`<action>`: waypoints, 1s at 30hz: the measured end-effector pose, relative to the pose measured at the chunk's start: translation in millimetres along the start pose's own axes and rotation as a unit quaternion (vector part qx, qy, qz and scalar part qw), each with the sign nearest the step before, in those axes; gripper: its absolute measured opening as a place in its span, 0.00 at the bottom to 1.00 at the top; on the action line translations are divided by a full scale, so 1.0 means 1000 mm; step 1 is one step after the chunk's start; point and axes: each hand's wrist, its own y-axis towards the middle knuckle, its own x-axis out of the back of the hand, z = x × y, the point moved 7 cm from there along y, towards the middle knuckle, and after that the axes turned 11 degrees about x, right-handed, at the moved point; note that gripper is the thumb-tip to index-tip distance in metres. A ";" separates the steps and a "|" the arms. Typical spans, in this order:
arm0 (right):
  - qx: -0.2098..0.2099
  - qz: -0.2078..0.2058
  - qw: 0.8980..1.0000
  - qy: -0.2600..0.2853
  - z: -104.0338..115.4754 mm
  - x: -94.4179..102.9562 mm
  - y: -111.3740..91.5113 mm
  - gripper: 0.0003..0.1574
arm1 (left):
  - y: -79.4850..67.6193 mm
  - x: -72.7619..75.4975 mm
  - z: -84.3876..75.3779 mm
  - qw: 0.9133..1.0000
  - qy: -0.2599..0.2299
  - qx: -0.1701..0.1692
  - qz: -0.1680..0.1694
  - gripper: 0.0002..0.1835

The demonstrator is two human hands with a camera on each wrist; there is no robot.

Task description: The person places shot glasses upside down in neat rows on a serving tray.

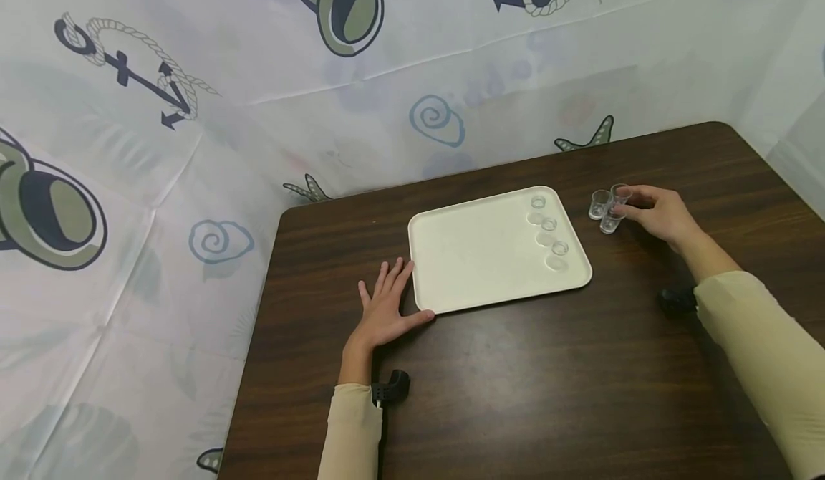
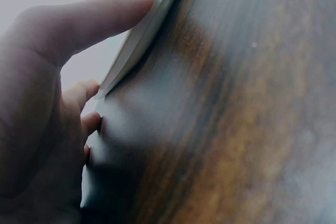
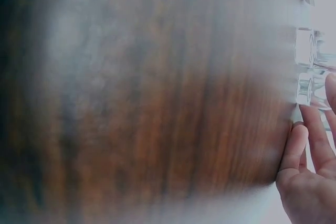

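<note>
A cream tray (image 1: 477, 251) lies on the table. My left hand (image 1: 383, 319) is spread at its near left corner, thumb (image 2: 121, 11) on the rim and fingertips along the left edge. Three small clear glasses (image 1: 549, 224) stand in a row on the tray's right side. Right of the tray, three more clear shot glasses are grouped close together, one at the left (image 1: 599, 204), one nearer (image 1: 609, 222) and one at the back right (image 1: 621, 193). My right hand (image 1: 660, 215) pinches the back right glass between thumb and fingers. In the right wrist view, glasses (image 3: 304, 87) show beside the fingertips.
The dark wood table (image 1: 548, 380) has its far edge against a hanging cloth (image 1: 387, 136) printed with sea motifs. The same cloth hangs along the left side. A black wrist camera (image 1: 392, 388) sits by the left sleeve, another (image 1: 677, 301) by the right.
</note>
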 end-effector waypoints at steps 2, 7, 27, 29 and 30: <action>0.002 -0.002 1.000 -0.002 0.000 0.001 0.000 0.38 | 0.000 0.001 -0.001 1.000 -0.001 0.000 0.000 0.55; 0.000 -0.013 1.000 -0.011 -0.001 0.003 0.001 0.39 | 0.001 0.002 -0.001 1.000 -0.001 -0.002 0.001 0.55; 0.016 -0.069 0.995 0.074 0.024 0.023 0.002 0.35 | -0.001 0.001 0.000 1.000 -0.006 -0.001 0.004 0.54; 0.023 -0.074 0.995 0.067 0.032 0.026 0.004 0.34 | -0.001 0.001 0.001 1.000 -0.006 0.000 0.004 0.54; 0.028 -0.076 0.995 0.063 0.037 0.027 0.005 0.34 | -0.001 0.000 0.002 1.000 -0.005 0.000 0.003 0.54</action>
